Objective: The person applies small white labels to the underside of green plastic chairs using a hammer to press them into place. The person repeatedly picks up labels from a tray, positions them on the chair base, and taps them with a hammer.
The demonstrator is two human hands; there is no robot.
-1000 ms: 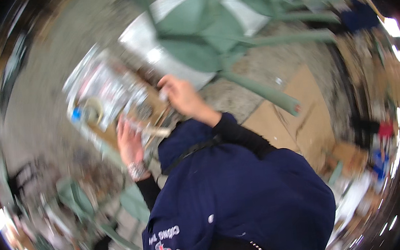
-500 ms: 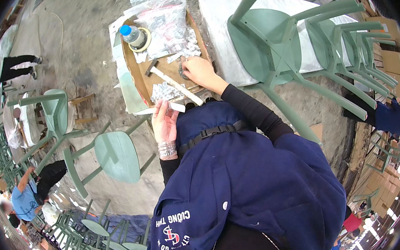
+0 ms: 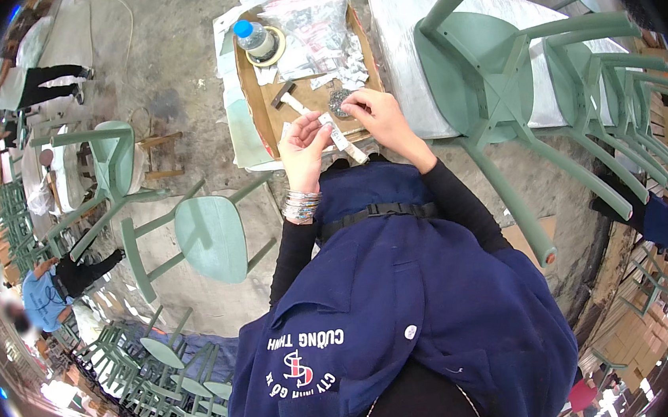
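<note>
My left hand point(image 3: 303, 149) is closed, thumb and fingers pinching a small white label point(image 3: 337, 136) above the handle of a hammer point(image 3: 284, 95). That hammer, dark-headed and pale-handled, lies across a shallow cardboard tray point(image 3: 260, 119). Beside a heap of small grey metal pieces point(image 3: 338, 102), possibly nails, my right hand point(image 3: 387, 121) has its thumb and fingertips pressed together. Whatever sits between those fingertips is too small to make out. The two hands are close together over the near part of the tray.
Clear plastic bags point(image 3: 310, 24) and a blue-capped bottle point(image 3: 254, 39) standing by a roll of tape point(image 3: 279, 50) fill the tray's far end. A row of green chairs point(image 3: 481, 68) rests on a pale table point(image 3: 396, 52) at right. Another green chair point(image 3: 210, 239) stands left.
My right hand has lifted back from the metal pieces. My left hand has come toward it with the white label. The whole view has shifted, with the tray now further right and higher.
</note>
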